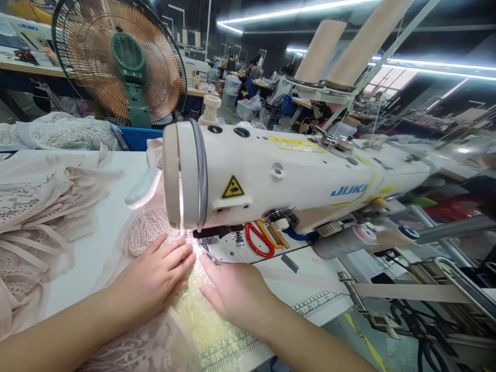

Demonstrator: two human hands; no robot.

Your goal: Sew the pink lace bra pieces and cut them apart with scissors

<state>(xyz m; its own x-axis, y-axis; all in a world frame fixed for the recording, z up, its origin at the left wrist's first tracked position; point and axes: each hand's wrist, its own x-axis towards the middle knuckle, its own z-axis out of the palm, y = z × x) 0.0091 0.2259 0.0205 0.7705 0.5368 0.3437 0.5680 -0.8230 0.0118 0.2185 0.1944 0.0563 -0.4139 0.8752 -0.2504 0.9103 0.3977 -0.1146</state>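
My left hand lies flat with fingers stretched out on a piece of pale pink lace fabric, its fingertips close to the needle area of a white Juki sewing machine. My right hand rests on the lit fabric just right of the needle, fingers together and pressed down, pointing toward the presser foot. The lamp under the machine head lights the cloth between both hands. The needle itself is hidden behind the machine head.
A heap of lace pieces lies at the left of the white table. Red-handled scissors sit under the machine arm. A standing fan is behind; two thread cones stand at the right. Metal rails run beside the table's right edge.
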